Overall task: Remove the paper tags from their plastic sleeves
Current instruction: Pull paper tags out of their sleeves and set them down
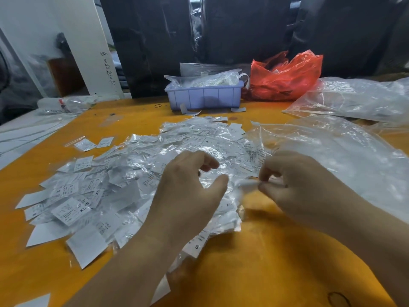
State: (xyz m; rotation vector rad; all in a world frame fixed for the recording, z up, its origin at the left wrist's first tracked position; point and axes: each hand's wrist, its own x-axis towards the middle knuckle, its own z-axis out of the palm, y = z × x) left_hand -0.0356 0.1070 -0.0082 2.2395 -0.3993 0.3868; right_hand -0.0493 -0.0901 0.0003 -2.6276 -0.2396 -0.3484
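Item: my right hand (294,185) is pinching one tag (246,184) from its sleeve; left hand (190,191) is hovering, fingers loosely curled, holding nothing; pile (124,178) on table (254,262) is looking mostly unsorted.

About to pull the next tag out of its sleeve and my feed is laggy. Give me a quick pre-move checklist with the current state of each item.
1. Right hand pinches a sleeved tag: ok.
2. Left hand gripping the other end: not ok, fingers loosely curled above the pile, holding nothing.
3. Tag already partly out of its sleeve: cannot tell, motion blur.
4. Only one sleeve in the pinch: cannot tell.
5. Supply left: ok, pile of sleeved tags covers the orange table.
6. Drop spot in view: ok, blue bin and red plastic bag at the far edge.
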